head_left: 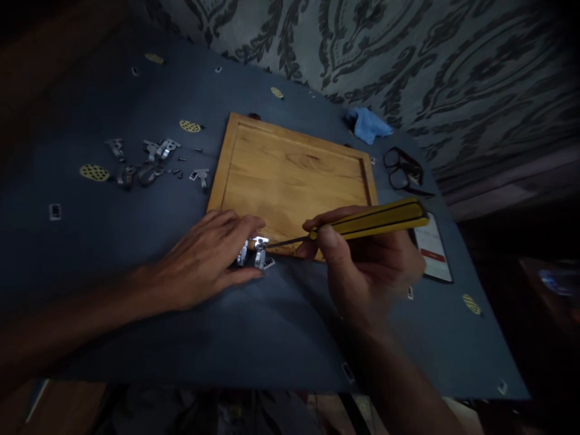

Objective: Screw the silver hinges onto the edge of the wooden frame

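Note:
A wooden panel with a raised frame lies on the blue-grey tabletop. My left hand is around its near left corner, fingers over the frame and thumb below the near edge. Between that thumb and forefinger are two shiny metal fittings, perhaps hinges or latches, at the panel's edge. My right hand grips a screwdriver by its yellow handle with black stripes. The shaft points left, its tip at the right-hand fitting; whether it sits in a screw head I cannot tell.
Several more metal fittings and small screws lie left of the panel. To the right are black-framed glasses, a phone and a blue cloth. A patterned wall borders the table's far side.

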Available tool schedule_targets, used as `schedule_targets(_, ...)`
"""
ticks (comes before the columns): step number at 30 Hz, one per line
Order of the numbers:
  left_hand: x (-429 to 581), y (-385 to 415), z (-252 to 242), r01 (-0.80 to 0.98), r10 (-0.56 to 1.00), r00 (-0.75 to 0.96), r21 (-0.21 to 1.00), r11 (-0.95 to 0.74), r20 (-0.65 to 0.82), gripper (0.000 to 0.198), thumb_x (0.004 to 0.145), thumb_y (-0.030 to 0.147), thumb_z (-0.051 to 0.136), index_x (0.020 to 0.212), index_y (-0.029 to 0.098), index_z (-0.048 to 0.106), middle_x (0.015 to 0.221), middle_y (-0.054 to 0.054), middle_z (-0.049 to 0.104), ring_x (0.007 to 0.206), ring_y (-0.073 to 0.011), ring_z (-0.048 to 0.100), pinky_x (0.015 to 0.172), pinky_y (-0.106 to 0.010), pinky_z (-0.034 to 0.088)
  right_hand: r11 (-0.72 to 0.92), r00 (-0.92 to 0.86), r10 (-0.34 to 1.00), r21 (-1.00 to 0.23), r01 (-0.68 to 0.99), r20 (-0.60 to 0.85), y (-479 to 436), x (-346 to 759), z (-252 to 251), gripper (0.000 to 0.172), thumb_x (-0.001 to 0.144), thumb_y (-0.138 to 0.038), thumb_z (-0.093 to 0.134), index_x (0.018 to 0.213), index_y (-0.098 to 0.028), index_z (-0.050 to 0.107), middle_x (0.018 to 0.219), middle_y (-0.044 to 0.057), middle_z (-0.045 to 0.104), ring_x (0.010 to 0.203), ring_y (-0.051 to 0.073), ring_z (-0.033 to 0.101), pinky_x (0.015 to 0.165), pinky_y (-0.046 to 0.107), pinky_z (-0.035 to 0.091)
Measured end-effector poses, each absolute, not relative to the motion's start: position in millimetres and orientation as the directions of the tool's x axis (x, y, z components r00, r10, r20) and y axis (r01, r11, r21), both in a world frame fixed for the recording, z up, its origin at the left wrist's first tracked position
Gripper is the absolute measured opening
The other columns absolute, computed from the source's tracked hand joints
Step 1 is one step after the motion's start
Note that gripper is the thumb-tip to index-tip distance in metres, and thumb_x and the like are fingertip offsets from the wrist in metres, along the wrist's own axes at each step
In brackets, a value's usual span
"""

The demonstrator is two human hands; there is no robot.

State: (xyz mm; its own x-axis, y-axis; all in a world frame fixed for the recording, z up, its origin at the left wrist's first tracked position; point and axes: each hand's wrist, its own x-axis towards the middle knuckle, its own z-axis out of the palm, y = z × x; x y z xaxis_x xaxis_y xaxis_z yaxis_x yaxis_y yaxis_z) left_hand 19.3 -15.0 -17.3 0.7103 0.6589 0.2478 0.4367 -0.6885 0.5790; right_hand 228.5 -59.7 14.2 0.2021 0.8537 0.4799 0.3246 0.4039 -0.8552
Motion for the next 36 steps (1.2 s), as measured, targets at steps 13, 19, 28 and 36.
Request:
schedule_targets(13,19.9,-14.6,-16.1,0.44,0.664,0.707,0.585,-0.682,0.243,0.043,0.094,0.04,0.073,0.128,0.022,0.052,0.115,-0.007,0.069,0.109,-0.0292,0.066,0.093,-0.043,0.053,0.37,0.163,0.884,-0.868,0.332,0.439,-61.2,229.8,7.9,0.014,0.09,-0.033,0.079,0.094,-0.023,0.07,0.086,-0.002,0.075,0.057,0.012,0.07,0.054,0.027,0.061)
schedule_targets(19,20.0,-14.7,-15.7,0.442,0.657,0.713,0.572,-0.691,0.244,0.045,0.094,0.04,0.073,0.129,0.021,0.052,0.115,-0.008,0.069,0.109,-0.0289,0.066,0.094,-0.042,0.054,0.387,0.139,0.881,-0.856,0.343,0.453,-61.7,230.9,6.7,0.01,0.091,-0.027,0.079,0.097,-0.024,0.071,0.083,-0.004,0.075,0.057,0.01,0.069,0.055,0.025,0.059)
schedule_targets(28,19.9,-14.8,-16.9,0.447,0.66,0.709,0.566,-0.693,0.249,0.047,0.093,0.04,0.074,0.13,0.022,0.051,0.114,-0.007,0.069,0.109,-0.029,0.066,0.093,-0.042,0.054,0.336,0.123,0.909,-0.875,0.348,0.398,-62.1,227.3,11.9,0.016,0.089,-0.035,0.079,0.093,-0.022,0.07,0.085,-0.001,0.076,0.056,0.011,0.068,0.056,0.027,0.06)
schedule_targets(36,21.0,-15.3,-15.3,0.446,0.667,0.7,0.572,-0.689,0.258,0.047,0.09,0.033,0.079,0.126,0.022,0.051,0.114,-0.006,0.069,0.111,-0.0281,0.066,0.096,-0.042,0.052,0.279,0.082,0.945,-0.908,0.313,0.318,-52.1,217.6,26.6,0.019,0.085,-0.032,0.083,0.086,-0.022,0.067,0.079,-0.004,0.071,0.057,0.01,0.065,0.053,0.023,0.055)
